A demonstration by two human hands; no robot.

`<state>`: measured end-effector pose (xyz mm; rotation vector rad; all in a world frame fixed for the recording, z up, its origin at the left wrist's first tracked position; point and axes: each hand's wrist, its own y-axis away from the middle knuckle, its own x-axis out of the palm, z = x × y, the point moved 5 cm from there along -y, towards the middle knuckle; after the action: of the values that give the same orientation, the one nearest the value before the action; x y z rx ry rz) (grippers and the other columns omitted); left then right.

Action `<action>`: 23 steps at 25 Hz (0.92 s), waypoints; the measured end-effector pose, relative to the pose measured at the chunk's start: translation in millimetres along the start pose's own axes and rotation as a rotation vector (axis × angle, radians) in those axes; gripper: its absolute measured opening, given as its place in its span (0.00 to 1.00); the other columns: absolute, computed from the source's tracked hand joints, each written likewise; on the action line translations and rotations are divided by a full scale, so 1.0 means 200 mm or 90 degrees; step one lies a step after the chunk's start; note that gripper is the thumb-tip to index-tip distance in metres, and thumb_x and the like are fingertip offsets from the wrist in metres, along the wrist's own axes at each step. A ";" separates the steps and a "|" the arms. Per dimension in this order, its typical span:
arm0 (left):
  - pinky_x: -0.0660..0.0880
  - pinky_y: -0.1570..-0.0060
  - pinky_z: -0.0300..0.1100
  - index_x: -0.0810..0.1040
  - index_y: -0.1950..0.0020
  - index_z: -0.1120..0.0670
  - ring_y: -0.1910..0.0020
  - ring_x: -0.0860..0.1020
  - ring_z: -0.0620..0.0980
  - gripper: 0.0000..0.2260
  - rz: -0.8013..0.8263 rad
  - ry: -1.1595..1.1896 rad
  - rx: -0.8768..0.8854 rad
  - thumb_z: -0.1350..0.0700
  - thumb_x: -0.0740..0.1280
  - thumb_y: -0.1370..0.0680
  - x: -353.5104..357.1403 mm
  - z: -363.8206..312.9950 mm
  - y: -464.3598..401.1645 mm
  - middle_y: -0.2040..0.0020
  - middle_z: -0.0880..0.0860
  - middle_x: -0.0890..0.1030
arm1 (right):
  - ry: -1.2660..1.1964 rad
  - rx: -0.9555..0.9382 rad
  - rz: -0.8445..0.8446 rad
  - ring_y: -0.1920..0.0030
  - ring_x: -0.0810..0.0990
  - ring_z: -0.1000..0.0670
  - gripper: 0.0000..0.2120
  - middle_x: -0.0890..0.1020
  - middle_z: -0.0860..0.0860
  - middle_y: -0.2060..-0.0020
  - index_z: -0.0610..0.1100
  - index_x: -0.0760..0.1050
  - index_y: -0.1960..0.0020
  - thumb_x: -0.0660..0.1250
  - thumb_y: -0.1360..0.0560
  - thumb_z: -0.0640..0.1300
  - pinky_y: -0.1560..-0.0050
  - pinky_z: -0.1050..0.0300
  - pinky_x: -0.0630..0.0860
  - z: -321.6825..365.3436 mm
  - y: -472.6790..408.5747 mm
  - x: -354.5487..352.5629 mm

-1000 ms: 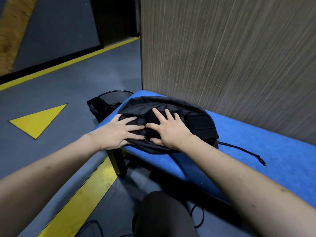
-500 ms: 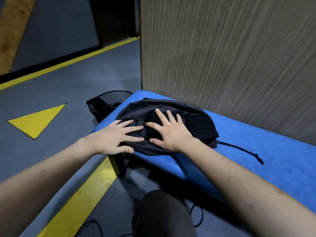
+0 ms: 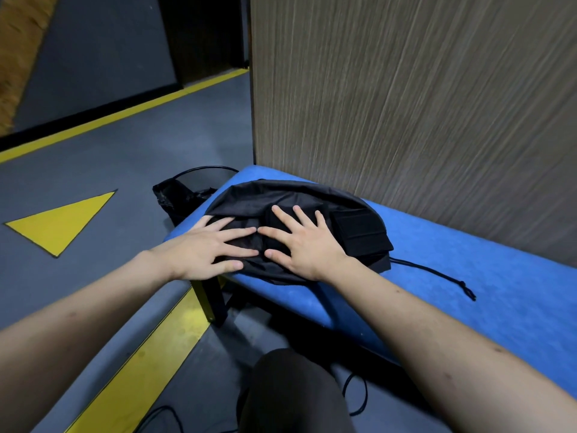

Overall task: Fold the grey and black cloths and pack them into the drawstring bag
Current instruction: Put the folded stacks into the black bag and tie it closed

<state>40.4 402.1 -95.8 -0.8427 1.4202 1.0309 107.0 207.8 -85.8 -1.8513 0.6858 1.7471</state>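
Observation:
A dark grey cloth lies spread over the left end of the blue bench. My left hand presses flat on its near left part, fingers straight and spread. My right hand presses flat beside it, fingers spread toward the wall. A folded black cloth sits on the pile just right of my right hand. A black drawstring cord trails out to the right across the bench; the bag itself is hard to tell apart from the dark fabric.
A wood-grain panel stands directly behind the bench. A black wire bin with a liner sits on the floor past the bench's left end. Yellow floor markings and cables lie below. My dark-clad knee is at the bottom.
Both hands have stayed flat on the cloth, with the left hand sliding slightly toward the near left edge. The cloth pile looks a little flatter.

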 end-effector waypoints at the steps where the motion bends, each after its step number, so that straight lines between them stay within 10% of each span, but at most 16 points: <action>1: 0.44 0.23 0.50 0.61 0.28 0.24 0.19 0.47 0.51 0.33 -0.006 0.012 -0.012 0.24 0.32 0.27 -0.02 0.02 0.00 0.20 0.34 0.44 | -0.005 -0.013 0.003 0.20 0.48 0.39 0.28 0.46 0.53 0.19 0.66 0.52 0.23 0.46 0.22 0.69 0.25 0.30 0.48 0.00 0.01 0.00; 7: 0.50 0.25 0.42 0.75 0.45 0.24 0.21 0.56 0.48 0.26 -0.024 0.228 -0.093 0.21 0.42 0.29 -0.09 0.04 -0.08 0.18 0.46 0.54 | -0.014 -0.042 0.030 0.20 0.47 0.41 0.27 0.45 0.54 0.19 0.66 0.54 0.23 0.50 0.21 0.68 0.25 0.30 0.48 -0.02 0.02 -0.02; 11: 0.52 0.30 0.35 0.76 0.35 0.36 0.19 0.50 0.45 0.13 -0.057 0.371 -0.144 0.42 0.57 0.17 -0.14 0.00 -0.15 0.17 0.49 0.51 | -0.016 -0.040 0.030 0.20 0.47 0.40 0.26 0.45 0.54 0.19 0.66 0.55 0.23 0.50 0.21 0.67 0.25 0.30 0.47 -0.01 0.03 0.00; 15: 0.57 0.26 0.43 0.78 0.38 0.43 0.19 0.52 0.49 0.12 -0.075 0.323 -0.174 0.43 0.63 0.18 -0.17 0.00 -0.21 0.17 0.51 0.50 | -0.025 0.000 0.023 0.20 0.48 0.39 0.27 0.45 0.53 0.19 0.65 0.55 0.23 0.50 0.21 0.68 0.25 0.29 0.48 0.00 0.01 0.02; 23: 0.52 0.23 0.46 0.72 0.30 0.41 0.19 0.51 0.50 0.35 -0.077 0.110 -0.116 0.26 0.50 0.31 -0.11 -0.02 -0.06 0.17 0.50 0.51 | -0.034 0.015 0.011 0.20 0.48 0.39 0.32 0.45 0.51 0.19 0.66 0.45 0.22 0.43 0.24 0.71 0.25 0.31 0.45 -0.03 -0.01 0.00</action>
<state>51.4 392.5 -76.2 -1.1602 1.4131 1.0244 111.7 205.3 -84.6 -1.7816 0.6999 1.7849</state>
